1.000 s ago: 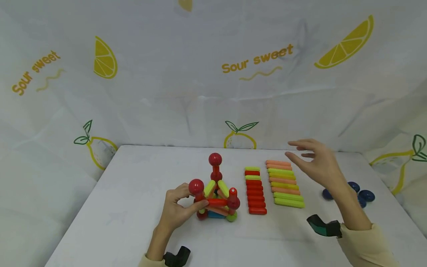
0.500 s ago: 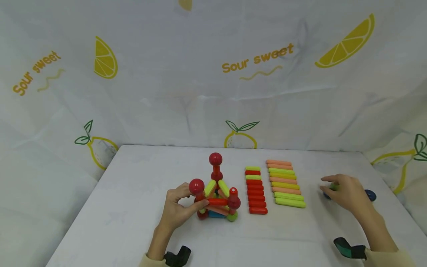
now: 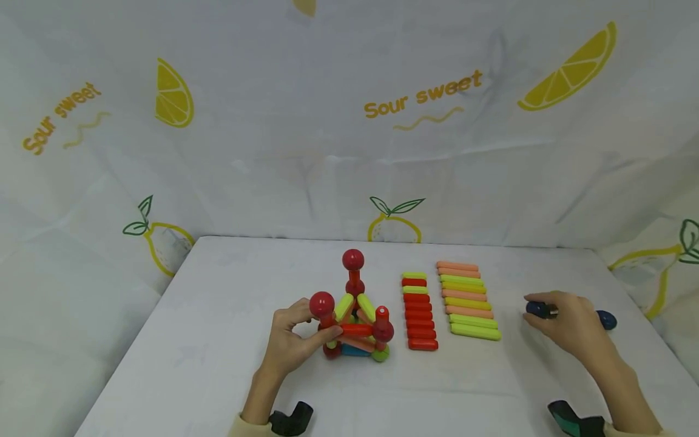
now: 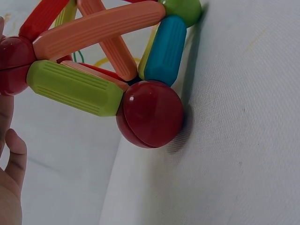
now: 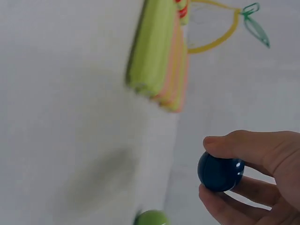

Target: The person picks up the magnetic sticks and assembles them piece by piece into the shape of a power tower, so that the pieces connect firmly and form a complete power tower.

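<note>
A structure of coloured rods and red balls (image 3: 355, 318) stands on the white table (image 3: 218, 340). My left hand (image 3: 307, 328) grips its left side, thumb on a red rod, fingers behind a red ball (image 3: 321, 303). The left wrist view shows the structure's base close up: a red ball (image 4: 150, 114), a blue rod (image 4: 165, 49) and a green rod (image 4: 75, 87). At the right, my right hand (image 3: 548, 314) pinches a dark blue ball (image 3: 536, 309) between thumb and fingers. The right wrist view shows this blue ball (image 5: 220, 171) in the fingertips.
Two rows of loose rods lie between the hands: short red and green ones (image 3: 418, 315), and longer orange and green ones (image 3: 468, 300). Another blue ball (image 3: 606, 319) lies beyond the right hand. A green ball (image 5: 151, 218) sits near it. A lemon-print cloth hangs behind.
My right hand swung from above the long rods rightward and down to the blue balls and took hold of one. The left hand and structure stayed put.
</note>
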Motion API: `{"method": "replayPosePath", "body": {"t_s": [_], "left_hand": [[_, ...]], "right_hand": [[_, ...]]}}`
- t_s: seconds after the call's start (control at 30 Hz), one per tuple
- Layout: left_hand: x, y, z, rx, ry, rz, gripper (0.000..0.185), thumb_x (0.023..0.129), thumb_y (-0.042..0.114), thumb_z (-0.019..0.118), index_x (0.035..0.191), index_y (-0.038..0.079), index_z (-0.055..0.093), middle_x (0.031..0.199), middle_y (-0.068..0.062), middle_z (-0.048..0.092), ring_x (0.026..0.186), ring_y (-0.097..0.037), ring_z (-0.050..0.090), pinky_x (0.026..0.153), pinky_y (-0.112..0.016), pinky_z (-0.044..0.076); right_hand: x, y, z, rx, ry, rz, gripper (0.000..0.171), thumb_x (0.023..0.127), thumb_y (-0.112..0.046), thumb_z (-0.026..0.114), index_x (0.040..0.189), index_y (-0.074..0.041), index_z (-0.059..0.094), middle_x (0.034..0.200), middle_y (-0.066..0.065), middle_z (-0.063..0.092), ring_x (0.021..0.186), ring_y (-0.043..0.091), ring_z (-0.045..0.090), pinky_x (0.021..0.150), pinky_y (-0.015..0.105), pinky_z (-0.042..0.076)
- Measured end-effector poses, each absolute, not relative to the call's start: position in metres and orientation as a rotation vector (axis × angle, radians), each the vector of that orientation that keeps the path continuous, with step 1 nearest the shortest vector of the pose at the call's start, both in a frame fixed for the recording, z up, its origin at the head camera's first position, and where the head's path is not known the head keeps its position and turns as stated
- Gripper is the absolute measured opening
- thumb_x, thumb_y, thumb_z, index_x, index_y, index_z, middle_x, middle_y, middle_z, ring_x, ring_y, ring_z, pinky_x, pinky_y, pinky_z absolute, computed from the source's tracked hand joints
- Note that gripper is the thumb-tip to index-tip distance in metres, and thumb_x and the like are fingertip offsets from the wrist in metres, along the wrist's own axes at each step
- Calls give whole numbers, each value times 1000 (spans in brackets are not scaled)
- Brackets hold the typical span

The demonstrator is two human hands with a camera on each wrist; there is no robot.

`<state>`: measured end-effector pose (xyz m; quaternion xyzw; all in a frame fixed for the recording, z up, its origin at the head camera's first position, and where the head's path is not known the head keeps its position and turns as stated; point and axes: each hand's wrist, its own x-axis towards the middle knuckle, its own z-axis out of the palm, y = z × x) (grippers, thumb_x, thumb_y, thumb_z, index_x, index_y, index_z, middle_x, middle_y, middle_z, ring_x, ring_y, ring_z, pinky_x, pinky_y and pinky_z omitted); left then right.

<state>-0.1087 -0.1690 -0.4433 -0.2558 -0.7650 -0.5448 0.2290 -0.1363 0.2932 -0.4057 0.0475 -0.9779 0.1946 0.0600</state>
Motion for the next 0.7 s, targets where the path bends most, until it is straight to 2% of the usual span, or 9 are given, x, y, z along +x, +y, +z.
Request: {"method": "replayPosePath", "body": {"t_s": [0.07, 0.13, 0.23, 0.3, 0.4, 0.5, 0.63, 0.7], "left_hand": [[-109, -169, -443, -702, -2105, -1497, 30, 73, -4, 87, 99, 8, 79, 84, -5, 78, 82, -8, 62, 66, -33, 51], [-109, -170, -443, -701, -2106, -1496, 30, 73, -4, 87, 99, 8, 79, 84, -6, 78, 81, -8, 62, 66, -32, 51], [-109, -170, -443, -701, -2109, -1497, 30, 73, -4, 87, 99, 8, 79, 84, -6, 78, 81, -8, 61, 66, -32, 51], [-109, -170, -443, -699, -2111, -1500, 30, 73, -4, 87, 99, 8, 79, 84, -5, 78, 81, -7, 61, 66, -32, 51], [-109, -169, -443, -699, -2113, -1505, 29, 73, -4, 86, 98, 8, 80, 84, -5, 78, 81, -7, 62, 66, -32, 51], [-108, -169, -442, -701, -2110, -1505, 29, 73, -4, 86, 99, 7, 80, 84, -6, 78, 81, -8, 62, 67, -32, 51], [-108, -169, -442, -700, -2104, -1501, 29, 72, -5, 86, 98, 7, 80, 85, -7, 78, 82, -8, 63, 67, -32, 51], [-108, -168, -442, -700, -2101, -1501, 30, 72, -5, 86, 99, 6, 80, 85, -7, 78, 83, -8, 63, 67, -32, 52]], "right_hand": [[-134, 280, -392, 230, -2842, 656, 34, 77, -4, 85, 105, 10, 74, 106, 36, 69, 87, 47, 69, 67, 49, 61], [-131, 265, -377, 297, -2730, 720, 33, 75, -2, 86, 104, 8, 75, 104, 30, 69, 86, 21, 72, 67, 29, 62], [-124, 238, -354, 391, -2585, 848, 35, 73, 4, 87, 105, 6, 75, 105, 23, 68, 92, -12, 59, 70, 3, 52], [-118, 217, -340, 465, -2505, 923, 37, 71, 5, 87, 107, 4, 76, 105, 18, 70, 93, -26, 47, 75, -6, 43], [-108, 183, -323, 583, -2421, 1014, 41, 70, 6, 88, 109, -1, 77, 105, 12, 73, 97, -21, 55, 80, -2, 47], [-100, 150, -313, 706, -2361, 1066, 43, 69, 5, 90, 108, -6, 78, 106, 7, 76, 95, -5, 68, 87, 2, 48], [-94, 115, -311, 865, -2324, 1112, 42, 70, 1, 90, 109, -11, 79, 108, 4, 78, 93, 14, 73, 85, 9, 54], [-93, 103, -313, 905, -2348, 1136, 41, 72, -1, 89, 110, -12, 79, 109, 3, 78, 95, 16, 73, 83, 15, 57]]}}
